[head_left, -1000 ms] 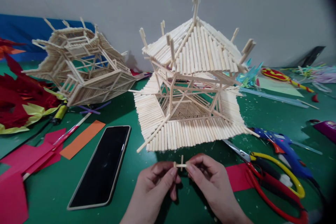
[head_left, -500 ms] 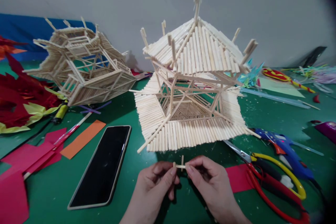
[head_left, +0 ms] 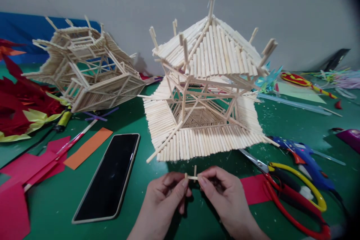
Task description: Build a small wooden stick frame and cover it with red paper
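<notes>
Lower centre of frame: short, pale wooden stick [head_left: 192, 177], horizontal; a thin upright stick [head_left: 195, 169] apparently crosses it, contact unclear. Left hand [head_left: 168, 197] and right hand [head_left: 222, 190] pinch opposite ends, fingertips closed on it.

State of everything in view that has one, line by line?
Left hand: pinching
Right hand: pinching
Small stick piece: held between both hands
Center stick model: upright, peaked roof on
Left stick model: tilted
Phone: face up, screen dark
Scissors: lying down, unheld
Glue gun: lying down, small red light lit
Orange strip: flat
</notes>
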{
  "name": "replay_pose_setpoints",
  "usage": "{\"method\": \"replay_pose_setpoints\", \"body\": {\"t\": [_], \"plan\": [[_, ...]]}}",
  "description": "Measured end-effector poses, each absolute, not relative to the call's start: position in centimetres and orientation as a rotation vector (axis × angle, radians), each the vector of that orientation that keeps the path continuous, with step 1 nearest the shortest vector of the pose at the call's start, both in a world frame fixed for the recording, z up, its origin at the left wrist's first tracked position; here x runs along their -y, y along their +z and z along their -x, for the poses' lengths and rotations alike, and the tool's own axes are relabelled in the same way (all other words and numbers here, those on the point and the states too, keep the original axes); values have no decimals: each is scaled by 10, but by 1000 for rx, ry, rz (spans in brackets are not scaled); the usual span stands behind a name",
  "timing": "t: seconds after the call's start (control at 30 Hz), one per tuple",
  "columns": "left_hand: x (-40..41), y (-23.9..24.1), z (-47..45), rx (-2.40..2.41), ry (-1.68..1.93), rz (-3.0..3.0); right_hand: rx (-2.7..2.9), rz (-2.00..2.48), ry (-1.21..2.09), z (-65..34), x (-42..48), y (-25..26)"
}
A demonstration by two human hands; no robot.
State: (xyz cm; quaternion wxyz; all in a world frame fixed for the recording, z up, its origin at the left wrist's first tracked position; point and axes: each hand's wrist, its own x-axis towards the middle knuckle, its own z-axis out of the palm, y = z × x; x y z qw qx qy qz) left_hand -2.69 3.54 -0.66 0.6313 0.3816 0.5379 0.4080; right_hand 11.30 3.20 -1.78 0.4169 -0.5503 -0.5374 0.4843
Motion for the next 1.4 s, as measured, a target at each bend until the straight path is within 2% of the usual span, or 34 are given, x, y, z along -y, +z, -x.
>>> {"method": "replay_pose_setpoints", "body": {"t": [1.1, 1.4], "plan": [[-36, -8, 26, -1245, 914, -854, 1367, 1400, 1222, -112, -32, -16], [-37, -1, 28, -1048, 924, -788, 1283, 1366, 1223, -117, -35, -13]]}}
